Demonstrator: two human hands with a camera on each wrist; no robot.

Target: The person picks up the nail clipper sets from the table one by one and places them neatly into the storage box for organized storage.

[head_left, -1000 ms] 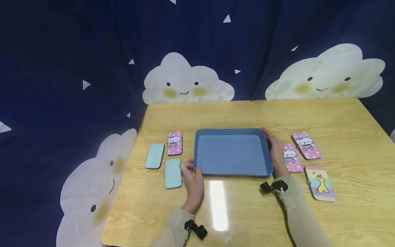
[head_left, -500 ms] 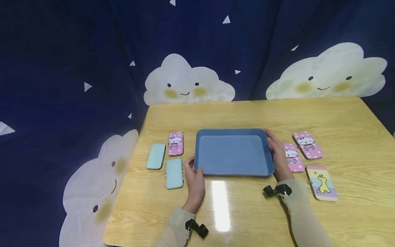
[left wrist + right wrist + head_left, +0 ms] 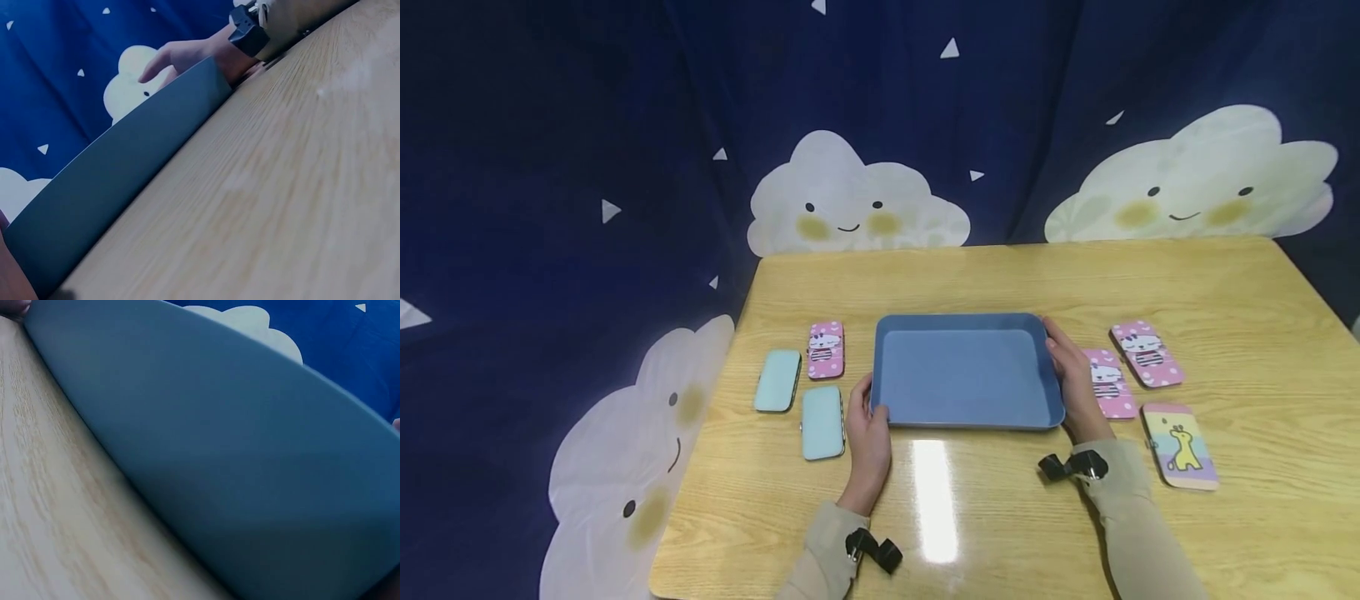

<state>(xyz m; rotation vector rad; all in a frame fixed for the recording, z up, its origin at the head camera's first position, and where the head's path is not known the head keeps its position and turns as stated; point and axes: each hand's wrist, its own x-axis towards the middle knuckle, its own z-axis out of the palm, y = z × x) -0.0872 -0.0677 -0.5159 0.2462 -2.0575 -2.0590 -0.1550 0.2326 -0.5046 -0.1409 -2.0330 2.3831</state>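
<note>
A shallow blue rectangular tray [image 3: 967,375] lies on the wooden table in the head view, with nothing in it. My left hand [image 3: 870,437] holds it at the near left corner, the thumb over the rim and the fingers along the left side. My right hand [image 3: 1072,379] grips the right side, its fingers reaching toward the far corner. The left wrist view shows the front wall of the tray [image 3: 125,162] low along the tabletop, with the right hand [image 3: 194,55] beyond, bent over the rim. In the right wrist view, the tray wall [image 3: 200,425] hides most of that hand.
Left of the tray lie a pink cat-print case [image 3: 826,350] and two pale blue cases, one [image 3: 778,381] farther out, one [image 3: 823,422] close to the left hand. To the right are two pink cat-print cases [image 3: 1147,354] and a striped giraffe case [image 3: 1180,446]. A dark blue curtain [image 3: 880,83] hangs behind.
The left fingers have shifted from beside the near pale blue case to lie up along the tray's left side. The right hand has slid slightly nearer. The tray has barely moved.
</note>
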